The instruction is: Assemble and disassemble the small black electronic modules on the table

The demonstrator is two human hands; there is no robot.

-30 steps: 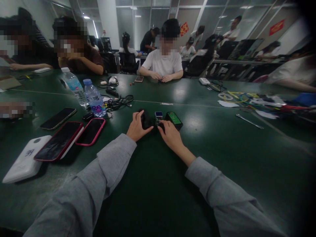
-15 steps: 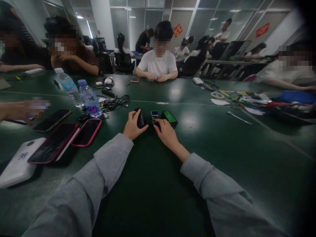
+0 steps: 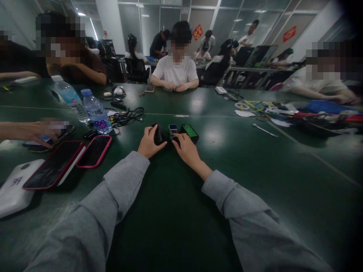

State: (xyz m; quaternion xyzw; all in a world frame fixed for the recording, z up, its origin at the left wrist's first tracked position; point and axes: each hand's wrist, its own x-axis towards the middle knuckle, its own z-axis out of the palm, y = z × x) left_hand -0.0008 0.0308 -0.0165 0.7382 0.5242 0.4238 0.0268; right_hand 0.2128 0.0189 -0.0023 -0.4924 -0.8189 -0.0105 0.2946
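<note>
A dark green table (image 3: 170, 211) stretches across a busy room of seated people. The left hand (image 3: 149, 143) has thumb and fingers clamped around a black case (image 3: 158, 135) at its two o'clock; the right hand (image 3: 185, 147) pinches the near end of a small screened module (image 3: 172, 128) at its eleven o'clock. A loose pinch could let that little part slip, I judge, and a careless press could strain whatever sits below its screen, too small to make out. An open black box with a green board (image 3: 190, 130) stands at the right hand's twelve o'clock, so near that a knuckle might knock it.
</note>
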